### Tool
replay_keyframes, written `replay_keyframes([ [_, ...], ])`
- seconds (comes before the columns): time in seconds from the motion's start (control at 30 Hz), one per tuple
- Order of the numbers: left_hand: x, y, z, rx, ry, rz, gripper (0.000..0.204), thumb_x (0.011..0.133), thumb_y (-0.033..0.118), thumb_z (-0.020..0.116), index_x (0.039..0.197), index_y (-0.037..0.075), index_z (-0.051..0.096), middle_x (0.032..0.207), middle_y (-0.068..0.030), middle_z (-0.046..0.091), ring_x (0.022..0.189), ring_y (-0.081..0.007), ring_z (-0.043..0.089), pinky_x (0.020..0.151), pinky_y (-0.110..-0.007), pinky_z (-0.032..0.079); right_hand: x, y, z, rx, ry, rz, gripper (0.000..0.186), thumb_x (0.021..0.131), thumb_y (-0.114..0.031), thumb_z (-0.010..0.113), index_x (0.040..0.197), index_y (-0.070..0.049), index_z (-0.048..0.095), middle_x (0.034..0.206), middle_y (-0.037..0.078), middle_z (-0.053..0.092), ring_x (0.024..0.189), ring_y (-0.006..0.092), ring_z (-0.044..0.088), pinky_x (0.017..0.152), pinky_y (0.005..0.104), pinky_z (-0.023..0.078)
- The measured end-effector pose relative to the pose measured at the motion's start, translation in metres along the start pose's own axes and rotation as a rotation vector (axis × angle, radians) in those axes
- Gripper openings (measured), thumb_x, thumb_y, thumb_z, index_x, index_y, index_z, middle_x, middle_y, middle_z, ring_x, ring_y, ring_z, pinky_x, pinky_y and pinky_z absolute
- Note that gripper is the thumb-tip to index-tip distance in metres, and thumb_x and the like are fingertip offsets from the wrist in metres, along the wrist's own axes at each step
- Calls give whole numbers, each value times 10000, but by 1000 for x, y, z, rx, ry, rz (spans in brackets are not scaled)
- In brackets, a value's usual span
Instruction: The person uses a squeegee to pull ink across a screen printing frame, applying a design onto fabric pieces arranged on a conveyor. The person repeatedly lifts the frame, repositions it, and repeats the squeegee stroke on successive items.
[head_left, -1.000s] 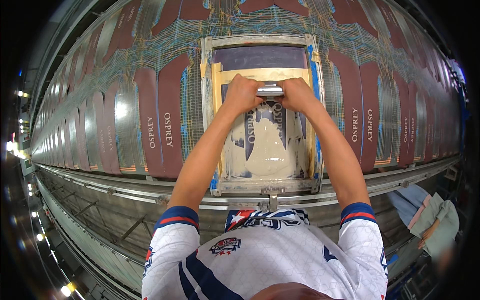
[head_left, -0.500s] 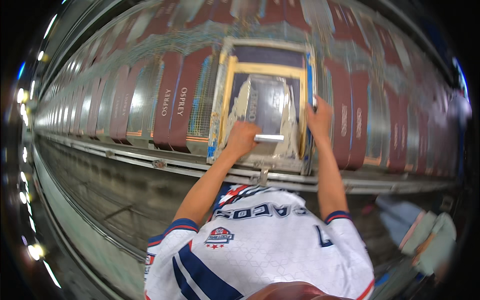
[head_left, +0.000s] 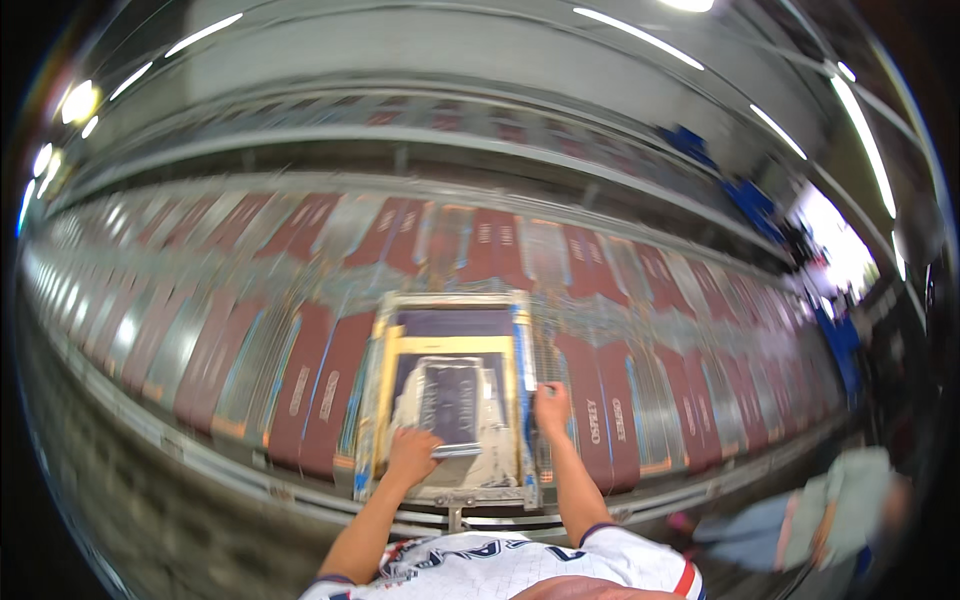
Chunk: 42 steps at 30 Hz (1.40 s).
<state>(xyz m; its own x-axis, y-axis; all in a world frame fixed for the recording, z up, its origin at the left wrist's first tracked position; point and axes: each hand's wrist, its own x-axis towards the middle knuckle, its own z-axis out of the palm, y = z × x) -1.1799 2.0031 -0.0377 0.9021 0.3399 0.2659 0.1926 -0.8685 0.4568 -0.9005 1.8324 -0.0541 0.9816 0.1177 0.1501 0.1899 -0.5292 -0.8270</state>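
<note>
A rectangular screen-printing frame (head_left: 378, 405) with a metal rim and yellow tape inside lies on the long printing table. Pale ink (head_left: 497, 440) is smeared around a dark lettered window (head_left: 455, 395) in its mesh. My left hand (head_left: 412, 458) is closed around one end of a squeegee (head_left: 457, 450), which lies across the lower part of that window. At the frame's right side rail my right hand (head_left: 551, 408) has its fingers curled against the edge. Maroon fabric pieces (head_left: 320, 400) with pale lettering lie in pairs on both sides of the frame.
A metal rail (head_left: 330, 497) runs along the table's near edge. More maroon pieces (head_left: 495, 245) line the far side. Beyond stands another long table (head_left: 450, 125). A person in a pale green top (head_left: 850, 500) is at the lower right. Blue objects (head_left: 755, 210) stand far right.
My view has tilted up, so the far table and ceiling lights now show and the frame sits lower. Both hands keep about the same places on the squeegee and frame.
</note>
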Motion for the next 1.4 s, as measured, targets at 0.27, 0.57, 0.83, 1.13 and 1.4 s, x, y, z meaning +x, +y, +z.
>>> replay_keyframes([
  [0.27, -42, -155, -104, 63, -168, -73, 144, 716, 287, 784, 808, 180, 759, 762, -84, 682, 789, -318, 644, 807, -482, 395, -132, -70, 156, 266, -24, 11, 265, 863, -288, 649, 1022, -81, 691, 1005, 170, 723, 983, 373, 677, 882, 433, 509],
  [0.57, -82, -258, -135, 23, -144, -5, 226, 656, 247, 836, 830, 131, 750, 753, -125, 677, 770, -344, 647, 735, -456, 441, -192, -123, 222, 204, -85, 69, 256, 867, -273, 634, 1027, -81, 685, 984, 182, 712, 913, 397, 673, 802, 448, 522],
  [0.83, -67, -250, -146, 48, -239, 20, 236, 698, 296, 792, 794, 95, 713, 802, -133, 677, 815, -352, 643, 753, -532, 423, -185, -134, 217, 101, -62, 52, 300, 877, -309, 588, 1086, -107, 661, 925, 216, 704, 828, 435, 667, 765, 482, 533],
  [1.13, -45, -283, -139, 14, -452, -8, 414, 685, 435, 794, 975, 142, 755, 784, -118, 716, 830, -324, 684, 845, -478, 425, -187, -108, 231, -45, -217, 67, 446, 915, -378, 596, 1244, -77, 588, 1069, 261, 650, 1005, 425, 616, 894, 507, 484],
  [1.4, -35, -274, -138, 70, -393, 238, 401, 725, 366, 768, 1005, 94, 677, 872, -160, 692, 845, -358, 661, 772, -496, 451, -346, -127, 172, -199, 192, -154, 480, 907, -206, 619, 1358, -77, 517, 1222, 203, 602, 1125, 388, 552, 972, 483, 426],
])
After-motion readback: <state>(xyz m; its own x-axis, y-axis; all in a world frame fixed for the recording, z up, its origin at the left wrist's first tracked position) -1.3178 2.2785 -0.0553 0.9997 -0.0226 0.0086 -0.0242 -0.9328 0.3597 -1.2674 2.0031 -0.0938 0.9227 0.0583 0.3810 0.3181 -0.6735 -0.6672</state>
